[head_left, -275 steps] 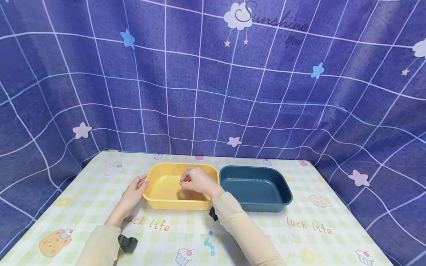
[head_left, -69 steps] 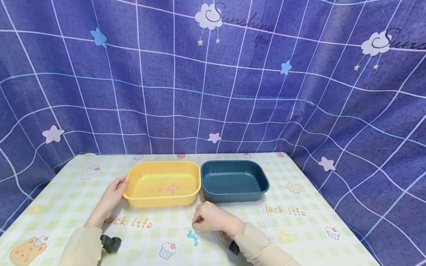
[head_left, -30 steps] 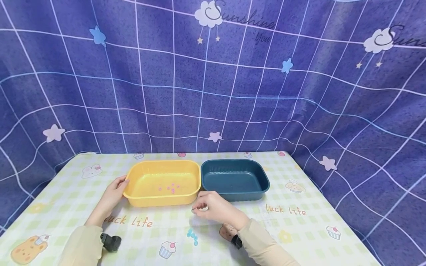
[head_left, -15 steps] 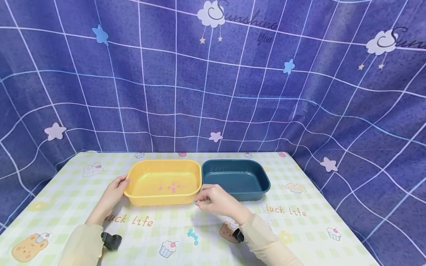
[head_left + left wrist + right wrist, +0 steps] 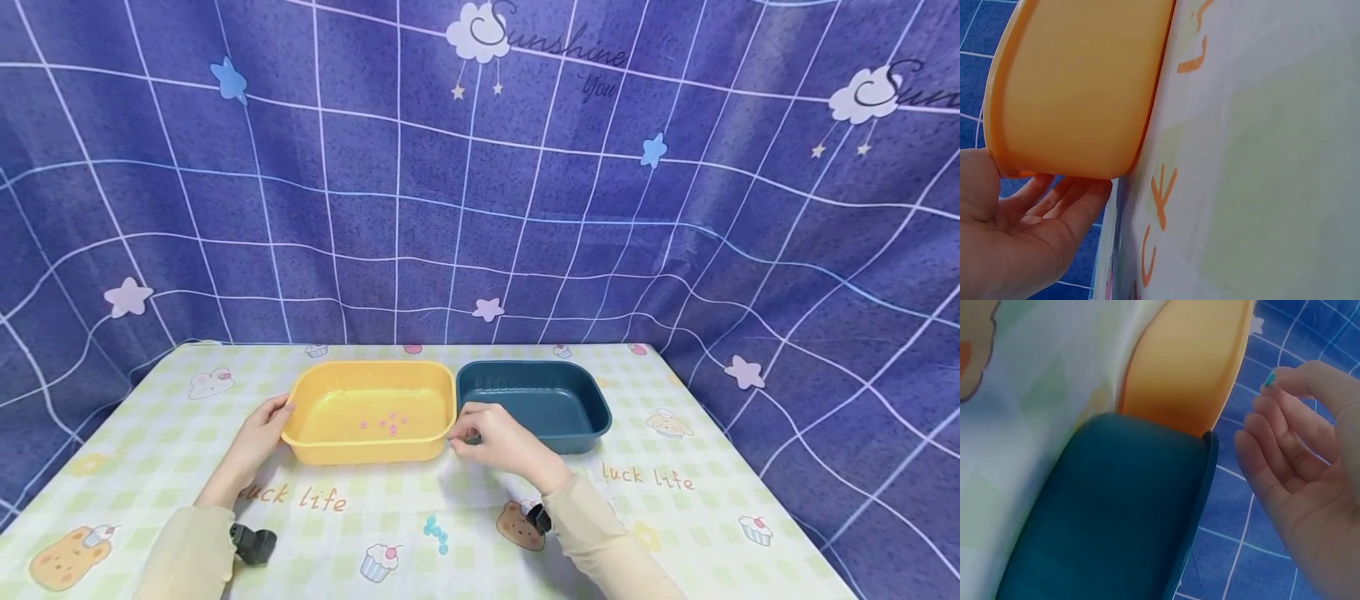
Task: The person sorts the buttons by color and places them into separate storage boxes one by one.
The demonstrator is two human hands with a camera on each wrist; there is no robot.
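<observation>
My right hand (image 5: pixel 495 437) pinches a small turquoise bead (image 5: pixel 1269 379) between thumb and index finger. In the head view it hovers by the near corner where the two bins meet. My left hand (image 5: pixel 258 433) holds the left end of the yellow bin (image 5: pixel 367 452), thumb at the rim and fingers against the outer end wall (image 5: pixel 1072 156). Several pink beads (image 5: pixel 393 430) lie on the yellow bin's floor. Several more turquoise beads (image 5: pixel 434 530) sit in a small cluster on the cloth in front of the bins.
A dark teal bin (image 5: pixel 551 412) stands close against the yellow bin's right side, with no beads showing in it. A pale checked cloth (image 5: pixel 300 550) with printed cartoons covers the table. Behind hangs a blue gridded curtain (image 5: pixel 420 208).
From beside the turquoise cluster, my right hand has risen and moved forward to the bins with a bead. Earlier it was over the yellow bin. My left hand stays at that bin.
</observation>
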